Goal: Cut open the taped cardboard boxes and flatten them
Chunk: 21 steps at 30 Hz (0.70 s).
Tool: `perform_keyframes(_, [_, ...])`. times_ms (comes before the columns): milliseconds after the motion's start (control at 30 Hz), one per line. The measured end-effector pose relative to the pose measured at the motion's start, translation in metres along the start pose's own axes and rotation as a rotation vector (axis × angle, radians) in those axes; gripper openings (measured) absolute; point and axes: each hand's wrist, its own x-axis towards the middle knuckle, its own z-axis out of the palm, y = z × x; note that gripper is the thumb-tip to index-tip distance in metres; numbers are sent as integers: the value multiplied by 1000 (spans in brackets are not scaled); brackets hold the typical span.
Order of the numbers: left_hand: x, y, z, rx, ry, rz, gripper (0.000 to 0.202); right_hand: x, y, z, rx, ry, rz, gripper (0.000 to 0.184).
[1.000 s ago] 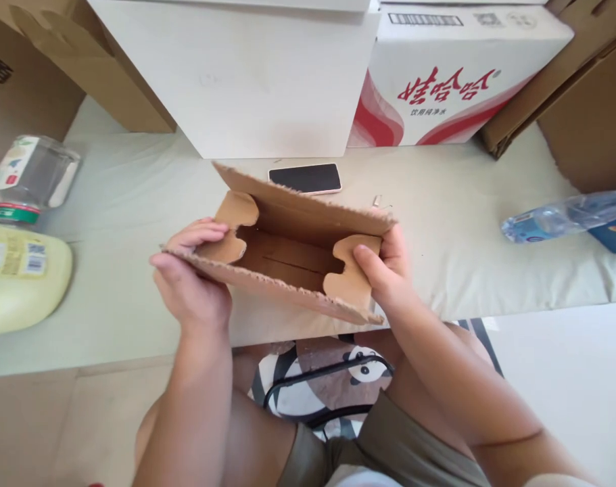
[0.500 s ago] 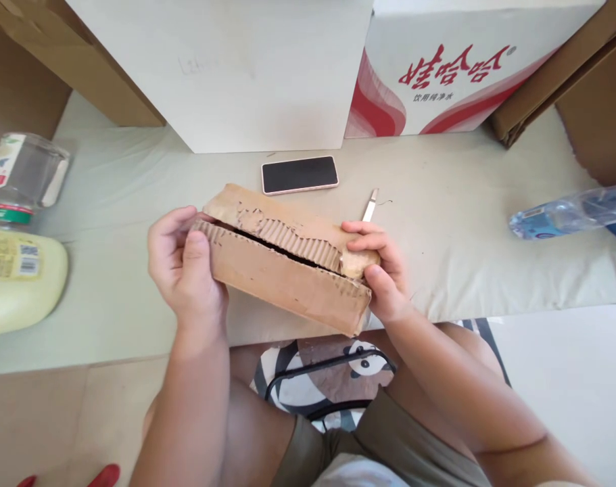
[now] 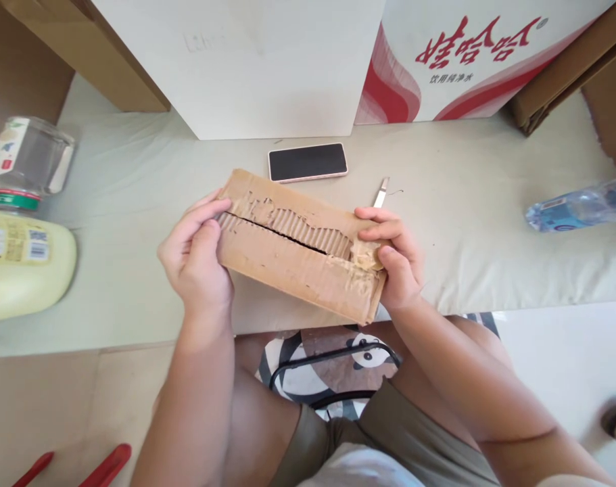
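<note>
I hold a small brown cardboard box (image 3: 297, 260) between both hands, just above the front edge of the pale green padded surface (image 3: 135, 270). Its two long top flaps are folded down and meet along a torn, corrugated seam. My left hand (image 3: 196, 260) grips the box's left end, fingers curled over the top flap and thumb on the front face. My right hand (image 3: 393, 260) grips the right end, fingers pressing the flap down at its torn corner.
A black phone (image 3: 308, 162) lies face up behind the box, a small blade-like tool (image 3: 381, 193) to its right. A yellow jug (image 3: 24, 270) and clear jar (image 3: 28, 162) lie at left, a water bottle (image 3: 576, 206) at right. Large cartons (image 3: 247, 61) stand behind. Red handles (image 3: 105, 467) lie on the floor.
One second ago the box was open with its flaps spread. Both hands have folded the top flaps shut and now press them down; the view has shifted slightly.
</note>
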Motion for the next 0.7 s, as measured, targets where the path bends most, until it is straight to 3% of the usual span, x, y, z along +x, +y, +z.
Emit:
perform_keyframes(233, [0, 1, 4, -3, 38, -16, 33, 7, -15, -9, -95, -107, 71, 34])
perform_keyframes(533, [1, 2, 6, -41, 59, -17, 31, 23, -14, -24, -188, -322, -81, 41])
perform_keyframes(700, [2, 2, 4, 14, 45, -12, 31, 23, -11, -27, -221, -372, -129, 45])
